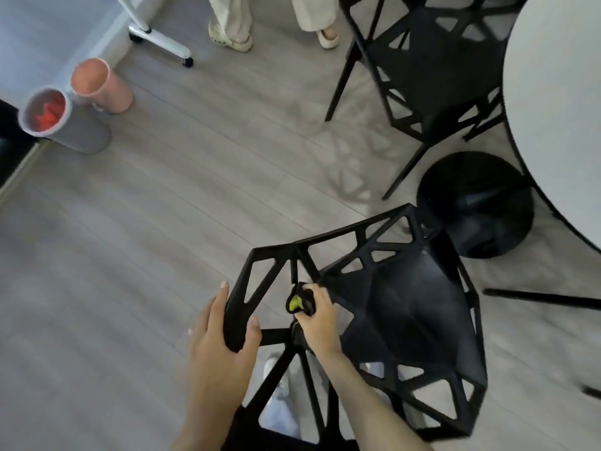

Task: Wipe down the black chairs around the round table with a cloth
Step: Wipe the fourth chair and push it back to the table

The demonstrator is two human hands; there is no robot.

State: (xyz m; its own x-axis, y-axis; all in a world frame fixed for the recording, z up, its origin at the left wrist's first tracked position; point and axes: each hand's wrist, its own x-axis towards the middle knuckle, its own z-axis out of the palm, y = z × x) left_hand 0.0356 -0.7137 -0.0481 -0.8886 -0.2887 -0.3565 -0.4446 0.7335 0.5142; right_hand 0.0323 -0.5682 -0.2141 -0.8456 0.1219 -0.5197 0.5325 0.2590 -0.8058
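- The near black chair (400, 307) fills the lower centre and lower right of the frame, its openwork back of triangular cut-outs turned toward the camera and its solid seat sloping away to the right.
- The left hand (218, 340) grasps the left edge of that chair's back: the thumb wraps over the inner side of the frame bar, and the fingers lie along its outer side.
- The right hand (317, 319) has its grip clenched round a bunched dark cloth (300, 301) with a yellow-green patch showing, pressed against a strut where the back meets the seat, in the lower centre of the frame.
- A second black chair (422, 70) of the same design stands in the upper right, tucked close to the round worktop (559, 109), whose pale top curves along the right edge of the frame.
- The worktop's black round base (478, 203) sits on the floor between the two chairs, just beyond the near chair's back corner.
- At the upper left, two cylindrical bins stand side by side by the wall: a grey bin (61, 122) with something red inside and a pink bin (100, 84).
- At the top centre, another person's feet in pale sandals (232, 39) stand on the grey plank floor (146, 206), beside a white wheeled stand leg (159, 42).
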